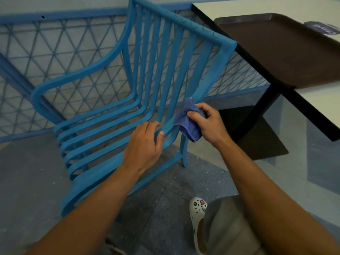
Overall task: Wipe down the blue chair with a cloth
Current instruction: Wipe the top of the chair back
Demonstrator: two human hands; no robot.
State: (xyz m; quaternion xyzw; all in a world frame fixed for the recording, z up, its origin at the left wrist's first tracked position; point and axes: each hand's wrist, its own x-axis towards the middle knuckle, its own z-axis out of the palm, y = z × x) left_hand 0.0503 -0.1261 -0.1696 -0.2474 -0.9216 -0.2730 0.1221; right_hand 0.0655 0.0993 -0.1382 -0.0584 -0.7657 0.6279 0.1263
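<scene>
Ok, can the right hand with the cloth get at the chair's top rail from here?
Probably yes: nothing lies between the right hand, gripping the cloth, and the top rail.

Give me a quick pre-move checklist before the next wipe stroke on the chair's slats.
1. Cloth gripped by right hand: ok.
2. Left hand steadying a slat of the blue chair: ok, fingers curled round it.
3. Cloth touching the chair: ok, against the right-side slat near the seat bend.
4. Left fingers out of the stroke path: not ok, close beside the cloth.
5. Dirt remaining on slats: cannot tell.
6. Table edge beside the backrest: ok, apart.
</scene>
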